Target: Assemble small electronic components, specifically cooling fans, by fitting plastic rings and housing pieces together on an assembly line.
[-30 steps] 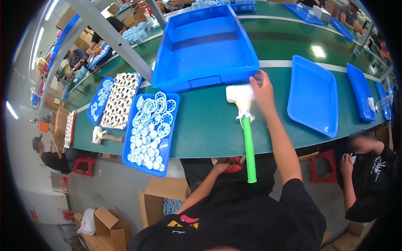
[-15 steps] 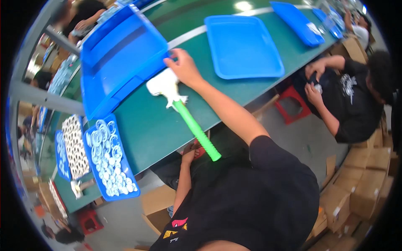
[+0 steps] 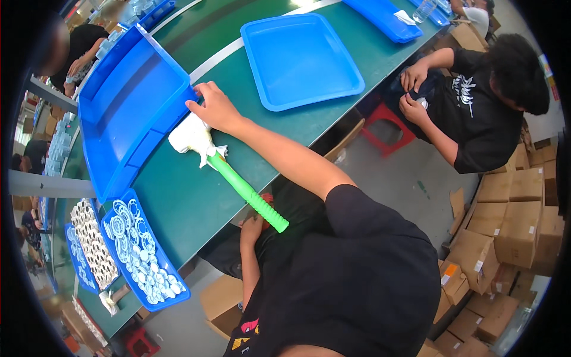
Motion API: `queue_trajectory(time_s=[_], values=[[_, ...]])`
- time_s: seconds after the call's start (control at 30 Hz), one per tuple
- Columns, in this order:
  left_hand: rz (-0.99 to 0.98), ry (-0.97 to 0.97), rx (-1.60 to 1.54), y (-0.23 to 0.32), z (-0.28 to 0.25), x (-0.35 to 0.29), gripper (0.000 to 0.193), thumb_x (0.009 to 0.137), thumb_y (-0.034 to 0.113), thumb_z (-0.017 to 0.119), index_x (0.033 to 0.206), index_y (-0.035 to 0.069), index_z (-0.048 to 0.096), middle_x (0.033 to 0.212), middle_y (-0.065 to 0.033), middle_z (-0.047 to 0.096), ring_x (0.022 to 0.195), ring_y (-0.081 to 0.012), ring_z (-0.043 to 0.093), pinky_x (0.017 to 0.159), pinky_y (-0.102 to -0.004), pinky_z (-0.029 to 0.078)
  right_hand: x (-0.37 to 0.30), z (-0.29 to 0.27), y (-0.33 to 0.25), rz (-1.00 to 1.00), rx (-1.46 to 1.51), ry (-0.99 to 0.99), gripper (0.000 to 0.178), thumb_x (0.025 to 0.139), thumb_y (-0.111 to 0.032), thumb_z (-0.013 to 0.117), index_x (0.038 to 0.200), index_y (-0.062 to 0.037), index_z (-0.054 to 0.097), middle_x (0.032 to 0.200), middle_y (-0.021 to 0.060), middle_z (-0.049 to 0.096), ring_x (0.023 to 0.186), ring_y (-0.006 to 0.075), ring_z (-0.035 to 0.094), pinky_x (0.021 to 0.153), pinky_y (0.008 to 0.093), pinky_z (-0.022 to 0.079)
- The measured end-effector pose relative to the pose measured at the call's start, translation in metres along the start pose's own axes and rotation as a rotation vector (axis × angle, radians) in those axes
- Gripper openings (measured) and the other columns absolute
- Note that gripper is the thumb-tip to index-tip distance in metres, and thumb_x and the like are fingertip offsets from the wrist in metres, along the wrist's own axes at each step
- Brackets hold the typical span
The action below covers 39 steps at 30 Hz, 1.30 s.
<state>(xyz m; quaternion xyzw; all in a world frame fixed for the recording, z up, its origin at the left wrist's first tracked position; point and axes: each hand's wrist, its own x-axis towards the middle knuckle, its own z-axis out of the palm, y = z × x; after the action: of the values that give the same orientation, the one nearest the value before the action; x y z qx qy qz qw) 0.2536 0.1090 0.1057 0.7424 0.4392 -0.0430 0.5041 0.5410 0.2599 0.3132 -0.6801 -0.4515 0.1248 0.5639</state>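
Observation:
My right hand (image 3: 217,108) is at the near right corner of a large deep blue bin (image 3: 134,98). Its thumb and fingers bend against the rim there. Just below that hand lies a mallet, its head (image 3: 191,134) wrapped in white material. The mallet's ribbed green handle (image 3: 250,195) points toward me and sticks out past the table edge. Low by my lap, beneath the table edge, is my left hand (image 3: 252,228); its fingers are mostly in shadow and hidden.
A shallow blue tray (image 3: 303,62) lies right of my hand on the green table (image 3: 178,208). Leftward, a blue tray (image 3: 184,291) holds clear round parts, beside a stack of whitish dark-spotted pieces (image 3: 95,244). A co-worker (image 3: 476,107) sits at right near cardboard boxes (image 3: 517,232).
The whole view has shifted, so the table and trays appear farther left. My right hand stays at the bin's corner, and the mallet lies as before.

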Motion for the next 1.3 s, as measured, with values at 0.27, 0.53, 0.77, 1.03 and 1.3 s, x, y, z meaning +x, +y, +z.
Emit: queue_trajectory(time_s=[0.27, 0.53, 0.77, 1.03, 1.3], values=[[0.320, -0.163, 0.139, 0.165, -0.085, -0.101, 0.029, 0.097, 0.022, 0.063, 0.112, -0.002, 0.066, 0.104, -0.0224, 0.069, 0.099, -0.0402, 0.066, 0.089, -0.0432, 0.051, 0.001, 0.005, -0.004, 0.018, -0.006, -0.010, 0.049, 0.095, -0.034, 0.069, 0.125, 0.0030, 0.059, 0.120, 0.0186, 0.059, 0.093, 0.0291, 0.065, 0.086, 0.0403, 0.053], [0.811, -0.279, 0.180, 0.272, -0.173, -0.164, 0.035, 0.088, 0.017, 0.076, 0.117, 0.001, 0.066, 0.112, -0.0152, 0.069, 0.102, -0.0349, 0.067, 0.089, -0.0399, 0.053, -0.001, 0.010, -0.002, 0.014, 0.020, -0.001, 0.048, 0.095, -0.036, 0.068, 0.124, 0.0011, 0.059, 0.118, 0.0185, 0.057, 0.094, 0.0321, 0.065, 0.086, 0.0422, 0.053], [1.600, -0.141, -0.170, 0.330, -0.217, -0.180, 0.016, 0.087, 0.017, 0.073, 0.088, 0.002, 0.065, 0.096, -0.0119, 0.072, 0.084, -0.0253, 0.070, 0.076, -0.0343, 0.052, -0.003, 0.008, 0.006, -0.039, -0.006, 0.031, 0.050, 0.094, -0.042, 0.070, 0.119, 0.0000, 0.060, 0.110, 0.0154, 0.057, 0.086, 0.0278, 0.066, 0.080, 0.0410, 0.054], [1.639, -0.054, 0.001, 0.367, -0.241, -0.190, 0.018, 0.089, 0.009, 0.066, 0.103, 0.000, 0.059, 0.097, -0.0203, 0.074, 0.085, -0.0342, 0.073, 0.070, -0.0394, 0.055, 0.005, 0.001, 0.001, 0.020, 0.051, 0.016, 0.045, 0.093, -0.037, 0.069, 0.118, -0.0009, 0.063, 0.112, 0.0170, 0.060, 0.095, 0.0345, 0.065, 0.083, 0.0441, 0.053], [1.498, 0.641, -0.293, 0.376, -0.226, -0.184, 0.018, 0.102, 0.015, 0.056, 0.096, 0.005, 0.042, 0.076, -0.0189, 0.069, 0.058, -0.0295, 0.067, 0.052, -0.0351, 0.052, 0.005, 0.012, 0.008, -0.064, 0.031, 0.055, 0.034, 0.091, -0.022, 0.073, 0.115, 0.0001, 0.065, 0.105, 0.0132, 0.062, 0.078, 0.0214, 0.065, 0.071, 0.0348, 0.054]])
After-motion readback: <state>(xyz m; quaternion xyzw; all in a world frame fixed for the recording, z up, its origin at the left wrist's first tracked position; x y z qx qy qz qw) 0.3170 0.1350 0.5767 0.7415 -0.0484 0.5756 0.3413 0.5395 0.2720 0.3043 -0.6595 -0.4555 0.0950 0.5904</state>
